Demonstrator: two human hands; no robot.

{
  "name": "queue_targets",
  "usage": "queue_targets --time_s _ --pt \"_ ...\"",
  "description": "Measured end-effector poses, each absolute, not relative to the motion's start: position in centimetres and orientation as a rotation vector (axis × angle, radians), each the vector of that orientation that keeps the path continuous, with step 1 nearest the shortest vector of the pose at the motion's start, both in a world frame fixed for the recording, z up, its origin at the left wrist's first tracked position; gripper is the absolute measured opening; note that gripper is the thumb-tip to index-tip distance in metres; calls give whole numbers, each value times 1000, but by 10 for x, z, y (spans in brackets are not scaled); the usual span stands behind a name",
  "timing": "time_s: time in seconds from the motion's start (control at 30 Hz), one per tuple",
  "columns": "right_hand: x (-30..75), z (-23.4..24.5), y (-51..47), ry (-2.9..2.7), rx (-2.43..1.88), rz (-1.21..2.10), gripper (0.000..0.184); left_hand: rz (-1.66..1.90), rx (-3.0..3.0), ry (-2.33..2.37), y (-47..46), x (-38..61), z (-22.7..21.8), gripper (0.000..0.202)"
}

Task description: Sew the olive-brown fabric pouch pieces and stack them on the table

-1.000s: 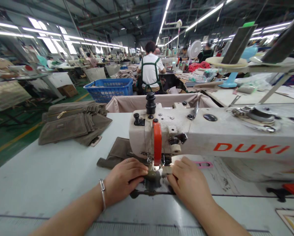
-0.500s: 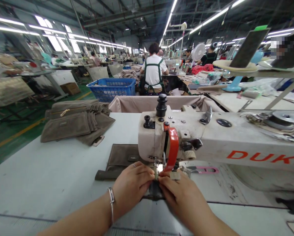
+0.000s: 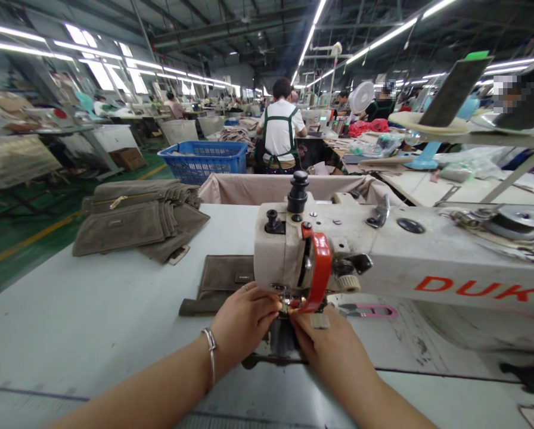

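A brown fabric piece (image 3: 220,277) with a small dark label lies left of the sewing machine head (image 3: 273,250). Its near edge runs under the needle area. My left hand (image 3: 248,319) is closed, its fingertips pinching the near edge just left of the presser foot. Across from it, my right hand (image 3: 332,342) is also closed, fingertips at the same edge, partly behind the red finger guard (image 3: 319,271). The two hands' fingertips are a short gap apart at the needle. What exactly lies under the right fingers is partly hidden.
A stack of brown fabric pieces (image 3: 124,226) lies at the table's left. Pink-handled thread snips (image 3: 374,310) rest on the machine bed, right of my right hand. Beyond the table are a fabric-lined bin (image 3: 249,189), a blue crate (image 3: 204,159) and a seated co-worker (image 3: 280,128).
The fabric piece and my fingertips have shifted slightly away from me, toward the back of the machine. More of the dark metal plate in front of the needle shows. The view has shifted slightly.
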State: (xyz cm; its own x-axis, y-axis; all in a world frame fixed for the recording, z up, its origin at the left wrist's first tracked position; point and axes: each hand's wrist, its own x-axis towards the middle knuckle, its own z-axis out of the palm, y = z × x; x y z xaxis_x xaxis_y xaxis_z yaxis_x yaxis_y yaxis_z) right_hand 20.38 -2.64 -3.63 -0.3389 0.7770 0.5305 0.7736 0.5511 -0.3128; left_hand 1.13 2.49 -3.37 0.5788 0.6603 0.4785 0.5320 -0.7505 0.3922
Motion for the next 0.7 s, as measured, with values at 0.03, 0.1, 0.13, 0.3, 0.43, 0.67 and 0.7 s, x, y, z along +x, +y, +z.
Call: queue_targets --time_s 0.03,0.1,0.13,0.3,0.43,0.67,0.7 --pt "204 -36 -26 -2142 -1238 7 21 921 2597 998 25 11 -34 14" --pt "203 -36 -26 -2140 -1233 6 20 928 2592 1001 25 12 -34 13" --pt "203 -37 -26 -2140 -1236 5 20 928 2592 1004 25 12 -34 13" --pt "203 -38 -26 -2155 -1277 -28 18 923 2593 1017 25 13 -32 14" --pt "202 -37 -24 -2161 -1295 -48 17 923 2592 1031 26 14 -32 15" --pt "201 -37 -24 -2158 -1306 -65 15 918 2584 1031 28 14 -36 15" --pt "201 -37 -25 -2156 -1305 -63 15 917 2582 1027 27 13 -36 15"
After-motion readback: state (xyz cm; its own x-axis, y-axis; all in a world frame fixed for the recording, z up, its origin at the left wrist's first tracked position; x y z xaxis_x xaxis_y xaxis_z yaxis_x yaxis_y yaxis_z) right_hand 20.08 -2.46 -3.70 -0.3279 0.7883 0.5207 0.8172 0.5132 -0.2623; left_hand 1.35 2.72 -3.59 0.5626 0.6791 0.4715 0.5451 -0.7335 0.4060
